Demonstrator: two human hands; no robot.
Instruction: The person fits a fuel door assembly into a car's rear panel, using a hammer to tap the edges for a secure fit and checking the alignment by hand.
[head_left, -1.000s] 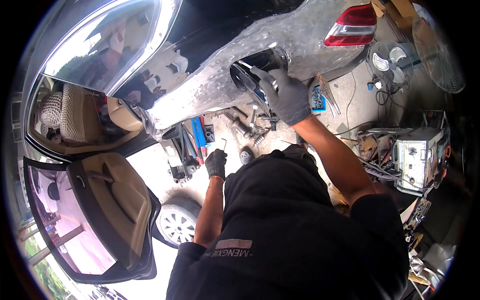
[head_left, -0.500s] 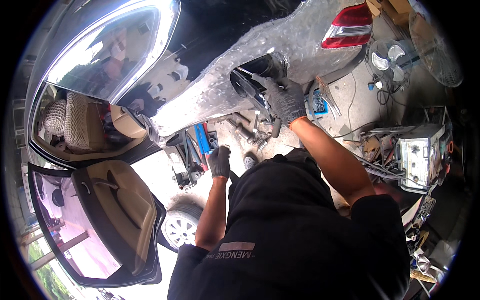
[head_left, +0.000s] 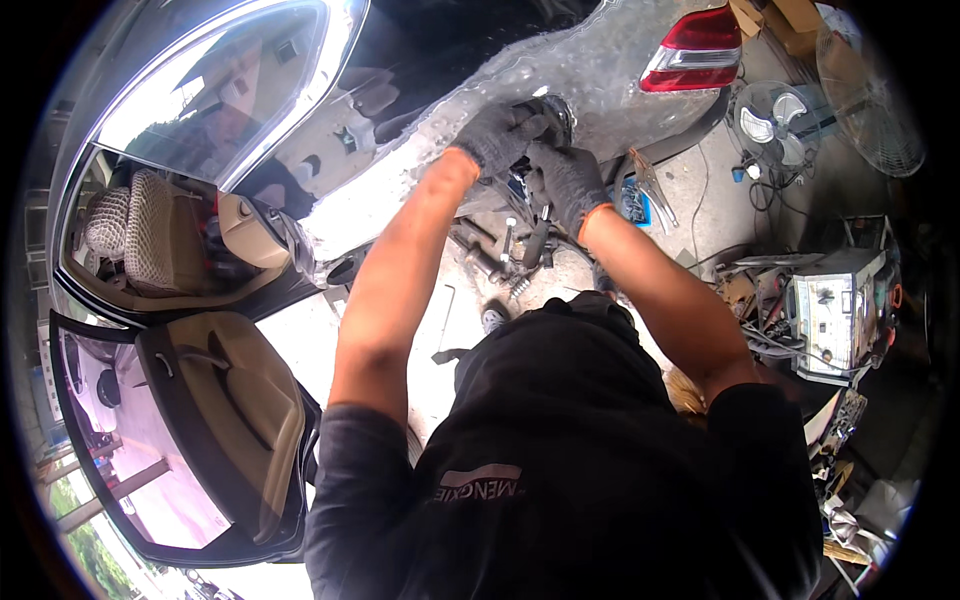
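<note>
- A broad band of the car's rear panel (head_left: 620, 110) is stripped to bare grey metal, while black paint (head_left: 450, 50) is left above it; how finished the surface is cannot be judged.
- Work at the wheel opening (head_left: 563, 112) seems to be under way, since both hands are gathered there; no completed result is shown.
- The opening is partly covered by the left grip (head_left: 497, 140) on its left and the right grip (head_left: 572, 187) at its lower edge.
- Fingers are curled on both; whether anything is grasped cannot be told.
- A black-handled tool (head_left: 537, 240) is seen just below the right grip; contact is unclear.
</note>
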